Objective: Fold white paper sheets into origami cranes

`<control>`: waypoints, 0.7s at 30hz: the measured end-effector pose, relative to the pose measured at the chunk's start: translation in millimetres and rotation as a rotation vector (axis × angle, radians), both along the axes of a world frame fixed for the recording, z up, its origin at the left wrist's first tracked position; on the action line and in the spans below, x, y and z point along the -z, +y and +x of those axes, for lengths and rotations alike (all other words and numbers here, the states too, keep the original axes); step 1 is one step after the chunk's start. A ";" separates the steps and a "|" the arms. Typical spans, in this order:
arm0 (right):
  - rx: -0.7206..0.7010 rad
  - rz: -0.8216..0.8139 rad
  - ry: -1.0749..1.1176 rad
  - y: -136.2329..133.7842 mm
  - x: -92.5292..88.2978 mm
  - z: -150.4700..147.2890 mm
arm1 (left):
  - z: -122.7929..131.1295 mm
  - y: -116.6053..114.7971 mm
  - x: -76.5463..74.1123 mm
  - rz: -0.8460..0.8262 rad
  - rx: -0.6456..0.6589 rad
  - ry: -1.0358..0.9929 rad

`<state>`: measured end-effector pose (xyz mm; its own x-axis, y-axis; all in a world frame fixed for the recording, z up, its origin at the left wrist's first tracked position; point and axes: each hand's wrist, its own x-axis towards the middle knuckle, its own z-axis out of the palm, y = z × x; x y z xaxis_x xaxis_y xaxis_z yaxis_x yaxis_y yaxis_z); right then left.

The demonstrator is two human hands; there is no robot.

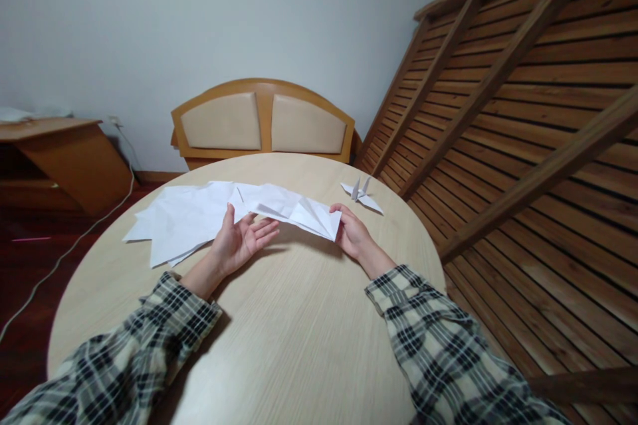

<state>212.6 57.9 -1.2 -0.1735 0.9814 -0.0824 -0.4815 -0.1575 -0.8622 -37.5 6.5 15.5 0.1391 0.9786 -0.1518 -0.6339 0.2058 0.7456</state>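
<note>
Folded paper at centre of frame, white, creased, held at a slant above the table; its right end dips a little toward the viewer. Several creases run across it, with a raised flap near the middle.

Right hand, just right of centre: pinching the right end of the folded paper, thumb on the upper face, fingers behind and beneath. Grip narrow, firm on the corner.

Left hand, left of centre: palm turned up, thumb raised, fingers loosely spread and pointing right, under the left part of the folded paper. Nothing grasped; whether the fingertips touch the paper's lower edge, cannot tell.

Sheets, white and overlapping, spread over the table at centre left, corners fanned toward the lower left. Their far right part runs behind the folded paper; the boundary there is hard to make out.

Crane, paper, right of centre, standing on the table beyond the right hand, wings out, two points up.

Plaid sleeves on both forearms, lower corners. Headboard with two pale panels behind the table; slatted wood leaning along the right side; cabinet at left, cord trailing down the floor.
</note>
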 end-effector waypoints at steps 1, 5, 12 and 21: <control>0.026 0.007 0.004 -0.9 -0.8 -1.3 | 0.8 -2.3 -0.6 0.022 0.043 -0.002; 0.073 0.080 -0.038 -7.6 -2.7 -9.3 | 3.5 -5.4 7.3 0.082 0.242 0.019; 0.004 0.260 -0.176 -23.6 0.6 -24.0 | 6.4 -2.0 19.3 0.097 0.272 0.097; 0.057 0.597 -0.456 -36.3 3.0 -29.4 | 9.3 -2.7 13.7 0.053 0.085 0.169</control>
<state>183.1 21.6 -4.2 -0.1967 0.8884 0.4149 -0.0496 0.4136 -0.9091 -28.2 3.9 1.8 0.1986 0.9716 -0.1287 -0.4811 0.2111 0.8509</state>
